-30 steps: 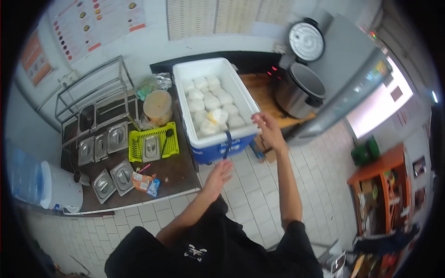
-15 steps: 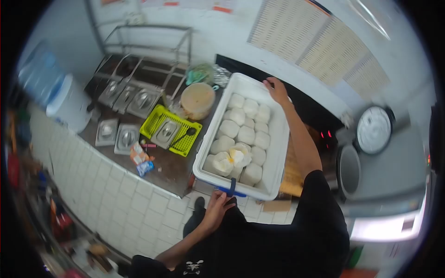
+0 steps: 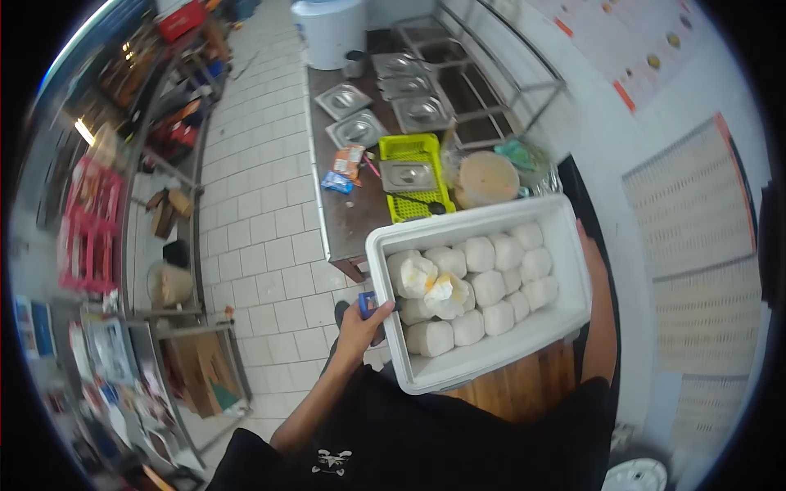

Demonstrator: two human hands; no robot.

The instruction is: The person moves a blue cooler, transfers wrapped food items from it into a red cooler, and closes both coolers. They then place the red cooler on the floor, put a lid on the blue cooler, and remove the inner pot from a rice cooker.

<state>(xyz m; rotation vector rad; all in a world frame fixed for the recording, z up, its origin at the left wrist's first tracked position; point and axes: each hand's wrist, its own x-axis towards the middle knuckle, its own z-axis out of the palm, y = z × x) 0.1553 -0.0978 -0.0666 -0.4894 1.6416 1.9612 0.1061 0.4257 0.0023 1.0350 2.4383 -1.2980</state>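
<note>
A white cooler box (image 3: 499, 357) without a lid is held slantwise in front of me, full of several rounded white pieces (image 3: 489, 288) that look like peeled coconuts. Two of them at the left end are broken or wrapped, with yellow stains (image 3: 442, 288). My left hand (image 3: 357, 329) is closed around the blue handle (image 3: 367, 305) at the box's near left end. At the opposite end my right hand (image 3: 594, 255) grips the outside by the rim, its fingers partly hidden.
Beyond the box, a dark table (image 3: 360, 225) carries steel lidded pans (image 3: 358, 129), a yellow-green basket (image 3: 399, 211) and a round tub (image 3: 489, 178). A wooden surface (image 3: 528, 378) lies under the box's near side. Cluttered shelves (image 3: 176, 323) line the left; a wall stands right.
My view has swung left, with the box turning so its handled end now points left. Both hands stay on it, and the right has slid down around the far end.
</note>
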